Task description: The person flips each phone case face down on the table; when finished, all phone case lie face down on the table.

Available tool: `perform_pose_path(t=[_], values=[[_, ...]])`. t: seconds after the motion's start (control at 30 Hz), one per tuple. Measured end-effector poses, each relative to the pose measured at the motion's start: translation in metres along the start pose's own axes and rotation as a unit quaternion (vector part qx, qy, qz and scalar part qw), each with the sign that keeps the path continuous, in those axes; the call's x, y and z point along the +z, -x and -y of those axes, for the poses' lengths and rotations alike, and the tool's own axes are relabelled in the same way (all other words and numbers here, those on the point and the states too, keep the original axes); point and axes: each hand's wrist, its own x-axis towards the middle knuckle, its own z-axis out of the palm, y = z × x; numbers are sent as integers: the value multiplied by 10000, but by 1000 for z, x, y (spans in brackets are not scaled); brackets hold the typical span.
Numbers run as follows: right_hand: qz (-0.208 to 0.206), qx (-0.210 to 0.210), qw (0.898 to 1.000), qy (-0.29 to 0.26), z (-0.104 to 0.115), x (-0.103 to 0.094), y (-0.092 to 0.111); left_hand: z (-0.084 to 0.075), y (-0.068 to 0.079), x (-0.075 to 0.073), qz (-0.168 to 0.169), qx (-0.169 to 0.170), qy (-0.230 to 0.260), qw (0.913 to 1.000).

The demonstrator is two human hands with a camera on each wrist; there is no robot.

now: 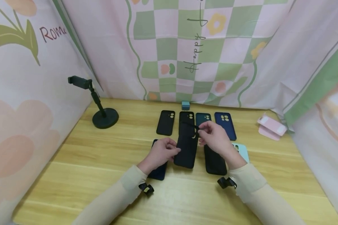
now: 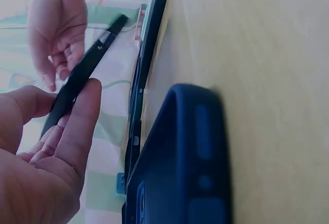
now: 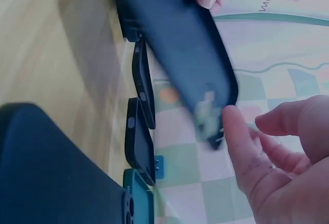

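My left hand pinches a black phone case by its left edge, holding it tilted above the table. The right hand is at the case's upper right corner, by the camera cutouts. In the right wrist view its forefinger touches the case edge, while the thumb stays apart from it. The hollow inner side of the case shows there, blurred. A dark blue case lies partly hidden beneath the left hand. Below the right hand lies another black case.
Along the back lie a black case, a second black case, a teal case and a blue case. A mint case is partly covered. Around them stand a phone holder, a blue block and a pink stand.
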Motion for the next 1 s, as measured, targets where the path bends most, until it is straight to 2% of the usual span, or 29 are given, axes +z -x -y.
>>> perform_pose_path(t=[0.2,0.4,0.77,0.87,1.0], values=[[246,-38,9986,-475,-1,9,-1,0,1,2,93,102,-565,9983],[312,-164,9981,-507,-2,19,-1,1,2,9,169,377,-1047,9936],[189,-366,9974,-599,6,22,3,-10,13,17,228,758,-1395,9871],[138,-346,9980,-516,9,22,4,-12,14,19,262,777,-1403,9867],[66,-344,9990,-286,10,21,6,-11,14,21,561,626,-1138,9899]])
